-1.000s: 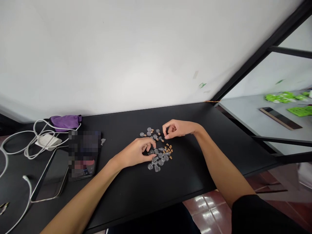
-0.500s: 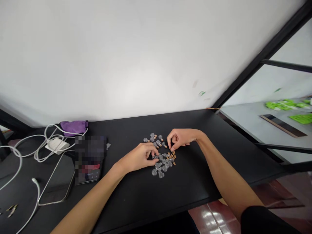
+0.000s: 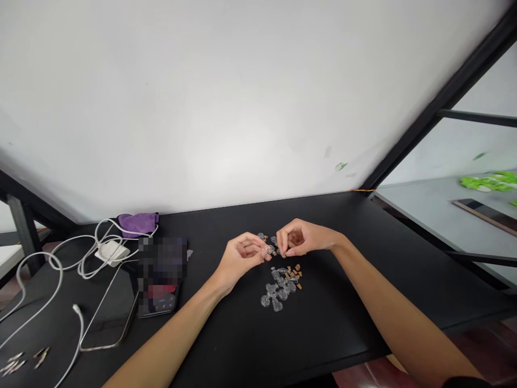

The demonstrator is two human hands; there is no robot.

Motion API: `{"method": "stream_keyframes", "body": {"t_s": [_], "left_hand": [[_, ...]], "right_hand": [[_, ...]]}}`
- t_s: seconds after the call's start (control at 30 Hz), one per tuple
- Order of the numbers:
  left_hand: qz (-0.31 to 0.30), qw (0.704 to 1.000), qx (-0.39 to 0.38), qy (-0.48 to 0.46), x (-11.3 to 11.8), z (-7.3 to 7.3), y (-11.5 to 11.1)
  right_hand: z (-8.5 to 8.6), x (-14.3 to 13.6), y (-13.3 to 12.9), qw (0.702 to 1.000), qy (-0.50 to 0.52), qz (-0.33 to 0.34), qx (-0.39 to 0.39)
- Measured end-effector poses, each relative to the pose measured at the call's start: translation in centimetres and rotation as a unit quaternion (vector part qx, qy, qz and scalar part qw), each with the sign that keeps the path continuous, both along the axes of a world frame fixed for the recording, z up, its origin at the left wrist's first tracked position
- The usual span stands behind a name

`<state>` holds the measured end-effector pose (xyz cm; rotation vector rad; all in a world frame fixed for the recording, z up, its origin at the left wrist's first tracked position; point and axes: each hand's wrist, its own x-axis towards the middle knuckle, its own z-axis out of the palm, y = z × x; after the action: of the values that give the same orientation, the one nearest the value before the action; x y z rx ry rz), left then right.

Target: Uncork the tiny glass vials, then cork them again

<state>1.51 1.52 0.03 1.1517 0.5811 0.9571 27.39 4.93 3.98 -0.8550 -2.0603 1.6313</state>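
My left hand (image 3: 244,260) is closed in a pinch on a tiny clear glass bottle, raised above the black table. Just to its right, my right hand (image 3: 304,237) pinches what looks like a small cork, mostly covered by the fingertips. The two hands are close but apart. Below them lies a loose heap of clear mini bottles (image 3: 283,293) in various shapes. Several small tan corks (image 3: 298,267) are scattered along the heap's right side. Behind the fingers sit a few bottles with corks in their necks (image 3: 262,236), partly hidden by my hands.
On the left of the black table (image 3: 226,350) lie a dark phone (image 3: 111,307), a partly blurred second device (image 3: 163,304), a coiled white cable (image 3: 60,264) with a charger (image 3: 113,251), a purple pouch (image 3: 138,224) and small metal pieces (image 3: 14,365). A white wall (image 3: 242,108) rises behind.
My left hand has lifted from the heap with a small bottle. My right hand has moved away from the corks toward the left hand. The camera view has shifted slightly.
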Motion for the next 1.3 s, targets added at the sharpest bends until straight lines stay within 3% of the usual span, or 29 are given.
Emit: {"method": "stream_keyframes", "body": {"t_s": [0.3, 0.47, 0.7, 1.3], "left_hand": [[-0.014, 1.0, -0.011, -0.022, -0.2, -0.3, 0.2], [0.004, 1.0, -0.022, -0.021, -0.1, -0.2, 0.3], [-0.002, 0.999, -0.041, -0.015, -0.1, 0.3, 0.2], [-0.02, 0.998, -0.052, -0.006, -0.3, 0.1, 0.5]], "right_hand": [[-0.2, -1.5, -0.4, 0.996, 0.063, -0.06, -0.016], [-0.8, -2.0, -0.4, 0.99, 0.105, -0.074, -0.062], [-1.3, -2.6, -0.4, 0.986, 0.133, -0.088, -0.045], [-0.9, -2.8, -0.6, 0.992, 0.097, -0.048, -0.068]]}}
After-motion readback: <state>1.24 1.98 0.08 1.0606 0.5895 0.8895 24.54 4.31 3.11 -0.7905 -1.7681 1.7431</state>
